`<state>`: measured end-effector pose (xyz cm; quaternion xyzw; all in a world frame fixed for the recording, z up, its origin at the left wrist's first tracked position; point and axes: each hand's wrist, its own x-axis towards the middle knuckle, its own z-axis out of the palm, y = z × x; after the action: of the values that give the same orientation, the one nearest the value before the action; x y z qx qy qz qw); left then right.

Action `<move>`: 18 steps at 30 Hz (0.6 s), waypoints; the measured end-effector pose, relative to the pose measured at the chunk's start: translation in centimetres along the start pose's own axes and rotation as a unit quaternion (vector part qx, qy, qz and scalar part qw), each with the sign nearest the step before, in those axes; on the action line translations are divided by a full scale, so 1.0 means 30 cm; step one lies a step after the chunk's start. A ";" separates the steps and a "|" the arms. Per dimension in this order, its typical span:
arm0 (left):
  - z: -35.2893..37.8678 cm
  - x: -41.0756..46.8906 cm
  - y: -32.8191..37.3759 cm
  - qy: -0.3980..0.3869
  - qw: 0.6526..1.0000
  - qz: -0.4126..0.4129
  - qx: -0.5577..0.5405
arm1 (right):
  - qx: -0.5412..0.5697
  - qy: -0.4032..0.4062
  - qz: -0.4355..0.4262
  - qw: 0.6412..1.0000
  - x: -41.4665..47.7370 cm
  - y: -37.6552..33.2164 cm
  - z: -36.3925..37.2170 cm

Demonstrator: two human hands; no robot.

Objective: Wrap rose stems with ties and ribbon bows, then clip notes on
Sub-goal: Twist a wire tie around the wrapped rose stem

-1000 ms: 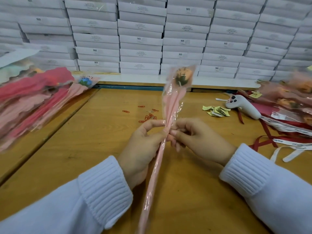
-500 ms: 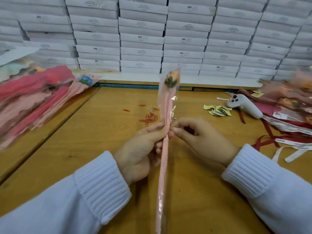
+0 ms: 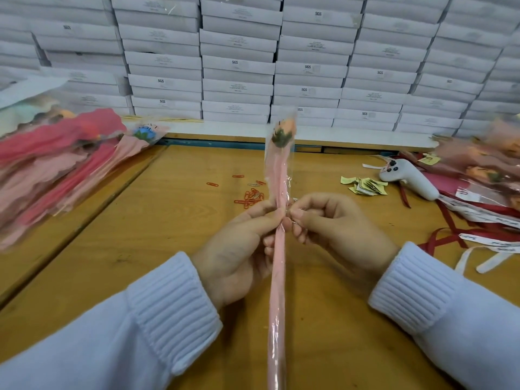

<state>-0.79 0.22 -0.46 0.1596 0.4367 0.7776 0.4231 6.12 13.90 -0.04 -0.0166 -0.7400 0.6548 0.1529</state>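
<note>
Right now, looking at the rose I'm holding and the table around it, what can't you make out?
All in the head view:
- Wrapped rose: lower end cut off by the bottom edge.
- Whatever the right hand pinches in its grip at the stem: too small, hidden by the hand itself.
- Left flower pile: motion-blurred.
- Right flower pile: blurred, cut by the right edge.
- Box labels: print too small.

Stacked white boxes (image 3: 239,66), white handheld controller (image 3: 408,178), wooden table (image 3: 168,235)
</note>
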 end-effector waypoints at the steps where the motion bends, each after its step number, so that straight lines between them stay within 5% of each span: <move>1: -0.002 0.000 0.000 -0.003 1.000 0.002 -0.002 | 0.051 -0.003 0.034 0.998 0.003 0.002 0.002; 6: -0.016 -0.006 -0.005 -0.042 0.993 0.023 0.111 | 0.237 -0.051 0.228 0.943 0.013 -0.023 -0.007; 10: -0.006 -0.017 -0.020 -0.101 0.980 0.023 0.169 | 0.236 -0.133 0.353 0.896 0.011 -0.058 -0.055; 13: -0.004 -0.012 -0.025 -0.088 0.984 0.019 0.156 | 0.229 -0.126 0.347 0.901 0.005 -0.051 -0.056; 18: -0.006 0.010 -0.012 0.003 0.999 0.011 0.045 | 0.118 0.003 0.189 0.975 0.014 -0.018 -0.028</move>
<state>-0.90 0.44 -0.90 0.1808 0.4708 0.7622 0.4058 6.01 14.72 0.65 -0.1399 -0.6404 0.7546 0.0289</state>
